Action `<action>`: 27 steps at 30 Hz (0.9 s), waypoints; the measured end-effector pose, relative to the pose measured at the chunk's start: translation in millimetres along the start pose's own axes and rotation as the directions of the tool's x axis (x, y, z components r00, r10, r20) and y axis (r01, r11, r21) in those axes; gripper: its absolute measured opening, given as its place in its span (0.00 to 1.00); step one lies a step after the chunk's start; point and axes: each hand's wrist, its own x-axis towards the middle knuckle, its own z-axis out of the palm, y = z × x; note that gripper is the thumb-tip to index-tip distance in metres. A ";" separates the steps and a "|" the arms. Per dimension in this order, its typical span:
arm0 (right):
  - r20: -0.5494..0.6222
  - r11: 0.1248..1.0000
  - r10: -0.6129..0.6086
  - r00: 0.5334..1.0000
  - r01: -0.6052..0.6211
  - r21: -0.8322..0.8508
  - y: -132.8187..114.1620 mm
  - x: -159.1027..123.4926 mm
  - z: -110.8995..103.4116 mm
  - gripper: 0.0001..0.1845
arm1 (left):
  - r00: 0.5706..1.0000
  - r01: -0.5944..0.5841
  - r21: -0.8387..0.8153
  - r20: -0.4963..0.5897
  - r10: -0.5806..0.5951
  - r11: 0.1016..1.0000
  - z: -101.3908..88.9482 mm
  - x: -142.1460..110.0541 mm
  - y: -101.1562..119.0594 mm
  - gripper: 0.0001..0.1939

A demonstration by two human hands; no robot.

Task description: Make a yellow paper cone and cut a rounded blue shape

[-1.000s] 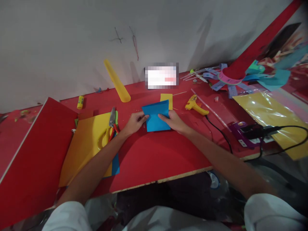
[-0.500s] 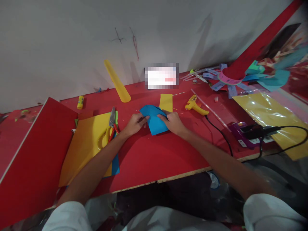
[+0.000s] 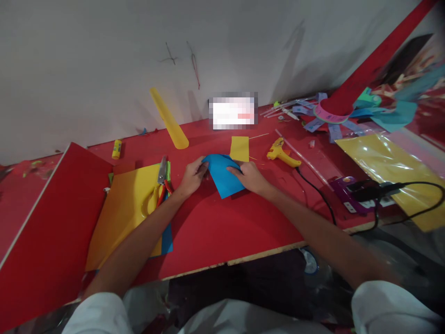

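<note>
A curved sheet of blue paper (image 3: 224, 176) is held between my two hands, just above the red tabletop (image 3: 215, 241). My left hand (image 3: 192, 177) is closed on its upper left edge. On the right side, my right hand (image 3: 252, 177) pinches it, thumb on top and the other fingers hidden behind. Right behind the blue paper lies a small yellow paper piece (image 3: 239, 148) with a thin stick by it. To the right rests a yellow glue gun (image 3: 283, 153). Scissors (image 3: 155, 197) with yellow and red handles lie on yellow sheets (image 3: 120, 199) left of my left arm.
A red board (image 3: 52, 222) leans at the left, near a glue stick (image 3: 117, 149). A rolled yellow paper (image 3: 170, 120) leans on the wall. At the right are a purple power strip (image 3: 347, 197) with a black cord, a clear plastic rod (image 3: 302, 155) and a plastic-wrapped yellow pack (image 3: 392, 157).
The blue paper has bent into a smoother curve, its lower corner slightly nearer me. My left thumb has drawn back from its front toward the edge. My right hand stays nearly in place.
</note>
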 end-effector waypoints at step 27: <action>-0.082 0.996 0.022 0.996 -0.015 0.088 6.0 0.9 0.3 0.28 | 0.977 -0.020 0.008 -0.212 0.021 1.000 -5.2 1.8 4.7 0.29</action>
